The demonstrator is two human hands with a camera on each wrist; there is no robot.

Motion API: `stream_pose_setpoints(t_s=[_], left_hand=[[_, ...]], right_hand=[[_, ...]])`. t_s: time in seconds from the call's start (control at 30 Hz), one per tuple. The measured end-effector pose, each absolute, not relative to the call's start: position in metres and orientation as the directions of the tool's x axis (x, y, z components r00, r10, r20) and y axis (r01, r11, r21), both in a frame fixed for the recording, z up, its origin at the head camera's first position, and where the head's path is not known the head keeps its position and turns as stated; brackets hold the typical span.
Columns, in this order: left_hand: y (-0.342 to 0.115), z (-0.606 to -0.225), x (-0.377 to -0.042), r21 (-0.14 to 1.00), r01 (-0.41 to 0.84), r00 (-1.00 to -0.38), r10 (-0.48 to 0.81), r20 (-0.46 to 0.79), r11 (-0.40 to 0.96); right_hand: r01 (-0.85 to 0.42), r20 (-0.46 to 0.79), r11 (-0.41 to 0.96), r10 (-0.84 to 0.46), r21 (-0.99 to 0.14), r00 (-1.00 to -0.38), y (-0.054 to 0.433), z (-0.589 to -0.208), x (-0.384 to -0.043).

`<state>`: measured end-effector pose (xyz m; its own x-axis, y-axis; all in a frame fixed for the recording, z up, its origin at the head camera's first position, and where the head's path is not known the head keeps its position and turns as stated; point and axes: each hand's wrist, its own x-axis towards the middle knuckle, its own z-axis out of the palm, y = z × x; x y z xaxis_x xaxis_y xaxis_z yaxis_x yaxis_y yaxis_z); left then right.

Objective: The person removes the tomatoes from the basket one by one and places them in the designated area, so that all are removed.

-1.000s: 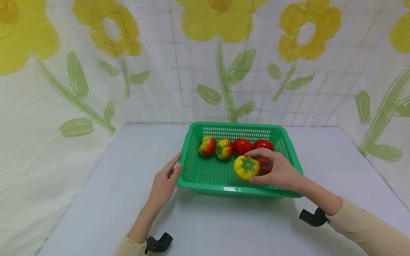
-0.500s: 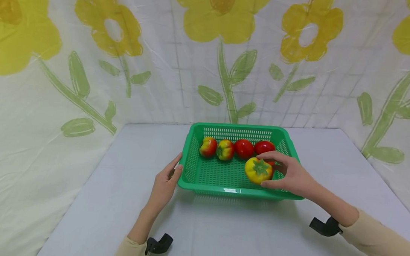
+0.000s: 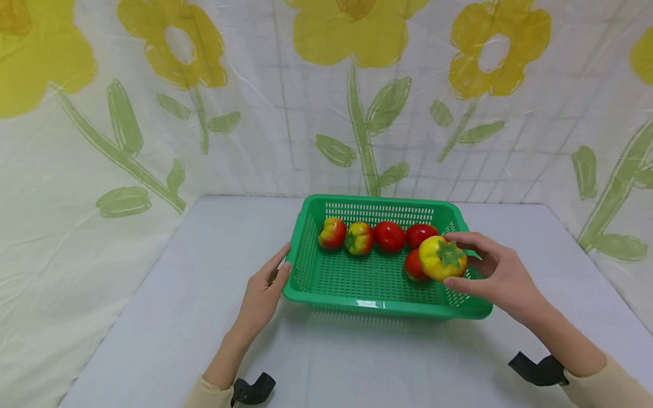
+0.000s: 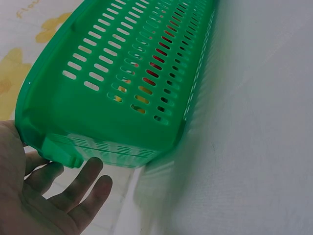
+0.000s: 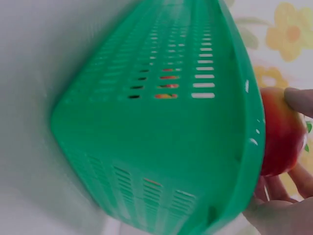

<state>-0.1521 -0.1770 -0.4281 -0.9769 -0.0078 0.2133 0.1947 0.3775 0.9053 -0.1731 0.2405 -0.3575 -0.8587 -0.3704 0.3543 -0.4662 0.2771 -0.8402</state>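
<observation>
My right hand (image 3: pixel 499 273) holds a yellow and red bell pepper (image 3: pixel 442 258) between thumb and fingertips, over the right end of the green plastic basket (image 3: pixel 355 301). Its green star-shaped cap faces my head camera; in the right wrist view the bell pepper (image 5: pixel 281 139) shows its red side, beside the rim. My left hand (image 3: pixel 261 295) touches the basket's left end, its thumb and index fingertips against the rim. Its fingers (image 4: pixel 88 178) lie loosely extended under the rim in the left wrist view.
Inside the basket, two red-yellow peppers (image 3: pixel 359 239) and two smooth red rounded pieces (image 3: pixel 389 236) stand along the back. Another red piece (image 3: pixel 415 266) lies in front of them, partly behind the held pepper. A flower-patterned curtain (image 3: pixel 254 105) hangs behind the white table (image 3: pixel 353 361).
My right hand has moved right with the bell pepper, from near the basket's middle to its right end, uncovering the red piece beneath. The left hand stays at the rim.
</observation>
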Motion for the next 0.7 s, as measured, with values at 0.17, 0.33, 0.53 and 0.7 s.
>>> stream_pose_setpoints(t_s=[0.17, 0.33, 0.53, 0.7], left_hand=[[-0.176, -0.429, -0.151, 0.908, 0.195, -0.977, -0.009, 0.214, 0.372], [-0.173, -0.431, -0.152, 0.908, 0.205, -0.976, 0.006, 0.218, 0.365], [-0.173, -0.43, -0.153, 0.905, 0.225, -0.97, 0.0, 0.242, 0.361], [-0.176, -0.43, -0.152, 0.901, 0.222, -0.97, -0.008, 0.242, 0.372]], right_hand=[[-0.455, 0.372, 0.236, -0.323, -0.859, -0.87, 0.252, -0.35, -0.168], [-0.444, 0.388, 0.203, -0.264, -0.873, -0.883, 0.263, -0.342, -0.16], [-0.458, 0.412, 0.213, -0.228, -0.863, -0.882, 0.273, -0.342, -0.158], [-0.432, 0.405, 0.317, -0.151, -0.844, -0.902, 0.286, -0.35, -0.164]])
